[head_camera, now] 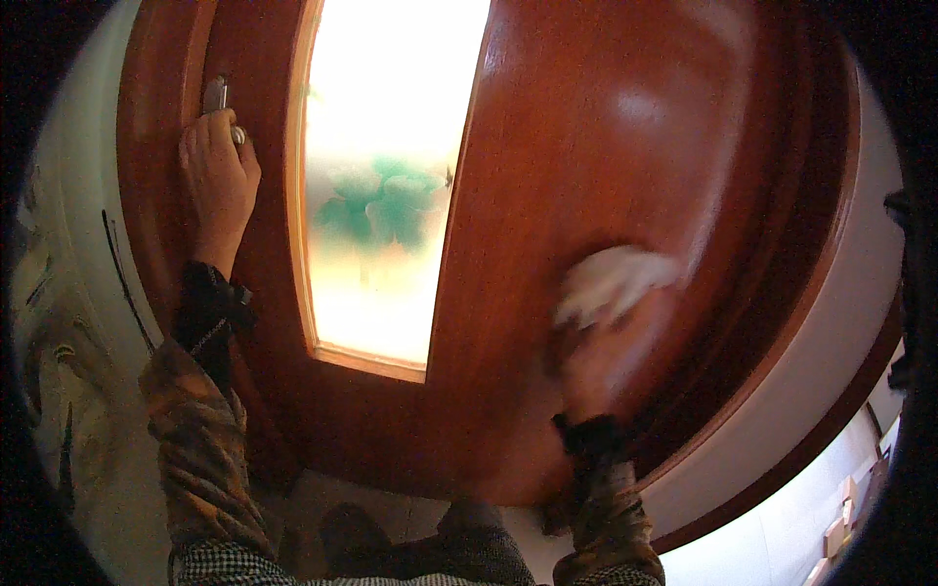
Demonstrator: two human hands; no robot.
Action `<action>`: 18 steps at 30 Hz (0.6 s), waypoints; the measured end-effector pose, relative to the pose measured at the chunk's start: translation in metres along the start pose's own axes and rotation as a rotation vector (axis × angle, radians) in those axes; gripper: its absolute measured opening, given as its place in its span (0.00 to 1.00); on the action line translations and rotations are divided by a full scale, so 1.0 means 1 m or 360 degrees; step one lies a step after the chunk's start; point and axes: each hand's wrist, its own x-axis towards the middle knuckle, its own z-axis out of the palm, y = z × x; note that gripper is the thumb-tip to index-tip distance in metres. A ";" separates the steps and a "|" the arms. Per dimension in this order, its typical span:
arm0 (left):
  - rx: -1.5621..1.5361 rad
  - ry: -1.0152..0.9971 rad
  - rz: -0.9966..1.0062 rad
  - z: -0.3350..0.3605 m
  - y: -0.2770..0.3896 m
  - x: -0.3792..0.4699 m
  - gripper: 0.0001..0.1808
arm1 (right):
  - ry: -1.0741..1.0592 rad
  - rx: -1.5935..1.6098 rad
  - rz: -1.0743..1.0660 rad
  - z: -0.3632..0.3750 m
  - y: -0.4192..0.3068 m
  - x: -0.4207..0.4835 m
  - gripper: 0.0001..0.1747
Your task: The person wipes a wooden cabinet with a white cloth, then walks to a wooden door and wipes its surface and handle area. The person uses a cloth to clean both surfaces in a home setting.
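A reddish-brown varnished wooden door (pixel 542 183) fills most of the view. My left hand (pixel 220 168) is wrapped around the metal door handle (pixel 238 135) at the upper left; the fingers hide much of it. Just above that hand, part of the metal lock plate (pixel 217 94) shows. On the door's right side, my right hand (pixel 601 362) presses a whitish cloth (pixel 619 278) to the wood. Motion blurs this hand and the cloth, and the cloth covers the fingers. Between my hands stands a tall, narrow frosted glass pane (pixel 374 293) with a green leaf pattern.
Door frame moulding (pixel 795 242) curves along the right, beside a pale wall (pixel 843 308) with a dark skirting board (pixel 791 494). Tiled floor (pixel 399 513) shows below, around my legs (pixel 432 549). Several small wooden blocks (pixel 835 535) lie at the lower right. A patterned wall (pixel 80 351) stands on the left.
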 end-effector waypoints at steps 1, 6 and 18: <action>-0.0010 -0.0020 -0.0006 0.001 -0.001 0.000 0.15 | -0.0241 -0.0080 -0.0104 0.007 -0.011 -0.036 0.33; -0.0019 0.0009 0.0097 0.004 -0.007 -0.001 0.17 | -0.1061 -0.0798 -0.1268 0.033 -0.017 -0.065 0.40; -0.0001 0.0100 0.0144 0.015 -0.017 -0.004 0.17 | -0.0926 -0.0700 -0.0818 0.018 0.007 -0.059 0.39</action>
